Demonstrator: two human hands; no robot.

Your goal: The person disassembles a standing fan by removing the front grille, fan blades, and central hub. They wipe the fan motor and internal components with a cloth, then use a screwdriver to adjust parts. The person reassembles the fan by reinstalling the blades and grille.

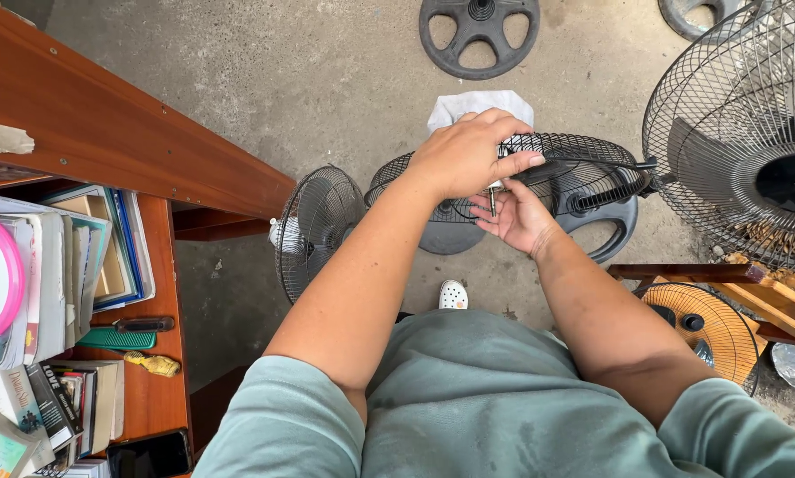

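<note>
Green-shirted shoulders fill the bottom of the frame as a person bends over a black wire fan guard (583,155) held at centre. Left hand (468,155), fingers curled shut, clamps the guard's near rim from above; right hand (517,217) cups underneath, its fingers pinching a small metal piece (492,199), perhaps a clip or screw, too small to tell. That piece stands roughly upright against the rim. The guard lies nearly flat, seen edge-on as an ellipse, long axis running left to right across the frame, domed face up. A white cloth (477,104) shows just behind it. Judging by the loose parts around, the work looks partway through: a second guard (313,226) leans at left of centre, a fan base (479,31) lies on the concrete floor (282,80) at top, and a caged fan (743,133) stands at upper right. Books (70,257) crowd the wooden shelf (163,336) at left.
</note>
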